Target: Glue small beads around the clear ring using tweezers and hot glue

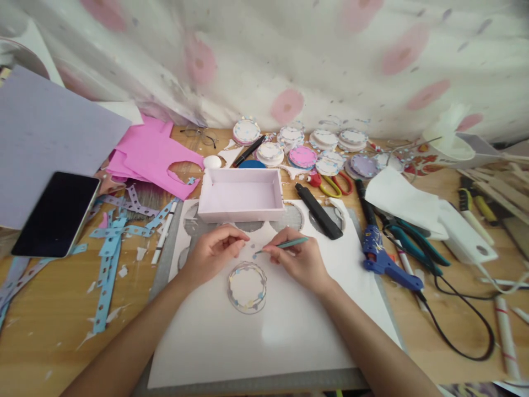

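Note:
My right hand (301,263) grips a slim teal pen-like tool (292,242), its tip pointing left at tiny pale blue-grey pieces (254,255) on a white sheet (306,325). Across from it, my left hand (217,249) has thumb and fingertips drawn together; whatever may be between them is too small to make out. Just below both hands lies a ring (230,295) trimmed with small blue and yellow pieces. The sheet, with round holes cut along its far edge, rests on a grey cutting mat (159,325). Beyond my hands stands a pale pink open box (242,216).
Trimmed discs (303,156) stand in rows at the back. To the right are a black cutter (318,212), scissors (333,186), a blue glue gun (388,264) and pliers (421,242). Leftward lie a phone (58,212), pink sheets (151,154) and punched blue strips (108,275).

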### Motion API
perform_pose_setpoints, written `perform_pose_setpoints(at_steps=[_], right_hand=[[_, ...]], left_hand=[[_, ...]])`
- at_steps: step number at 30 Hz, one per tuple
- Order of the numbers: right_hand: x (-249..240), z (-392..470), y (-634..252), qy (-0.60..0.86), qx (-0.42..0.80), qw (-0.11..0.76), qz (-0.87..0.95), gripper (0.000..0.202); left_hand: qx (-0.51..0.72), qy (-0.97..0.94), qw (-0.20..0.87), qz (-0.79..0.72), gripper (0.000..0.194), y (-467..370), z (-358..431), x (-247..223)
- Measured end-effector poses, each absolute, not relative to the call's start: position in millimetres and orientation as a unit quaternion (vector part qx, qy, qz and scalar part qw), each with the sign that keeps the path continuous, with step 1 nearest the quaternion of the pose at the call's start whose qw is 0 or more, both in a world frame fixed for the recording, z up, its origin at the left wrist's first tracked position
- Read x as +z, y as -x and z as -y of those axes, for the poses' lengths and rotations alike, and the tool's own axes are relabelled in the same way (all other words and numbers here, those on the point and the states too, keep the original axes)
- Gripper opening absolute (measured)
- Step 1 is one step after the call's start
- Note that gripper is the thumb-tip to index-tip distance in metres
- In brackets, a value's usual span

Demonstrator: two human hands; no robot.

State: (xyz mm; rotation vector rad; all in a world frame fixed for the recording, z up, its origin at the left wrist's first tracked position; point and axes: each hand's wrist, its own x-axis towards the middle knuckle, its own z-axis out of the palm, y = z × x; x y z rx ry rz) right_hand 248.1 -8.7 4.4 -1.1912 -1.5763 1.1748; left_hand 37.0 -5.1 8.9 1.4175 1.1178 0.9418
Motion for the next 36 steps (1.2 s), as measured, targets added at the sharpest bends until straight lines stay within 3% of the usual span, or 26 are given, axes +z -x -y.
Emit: perform_pose_setpoints(at_steps=[5, 14, 23, 36], right_hand=[[2, 8, -248, 0.478, 0.445, 0.367, 0.662, 0.022], [6, 10, -246, 0.479, 0.454, 0.476, 0.581, 0.019], [2, 7, -249, 0.475, 0.434, 0.371, 0.670, 0.021], [6, -3, -263, 0.556, 0.323, 0.455, 0.616, 0.020]], left_hand=[[0.387, -0.591, 0.534, -0.464, 0.011, -37, 4, 10], [0.382, -0.611, 0.514, -0.465, 0.011, -35, 4, 5], [0.369, -0.612, 0.509, -0.480, 0.011, -36, 5, 10], [0.376, -0.598, 0.523, -0.477, 0.010, -36, 4, 8]])
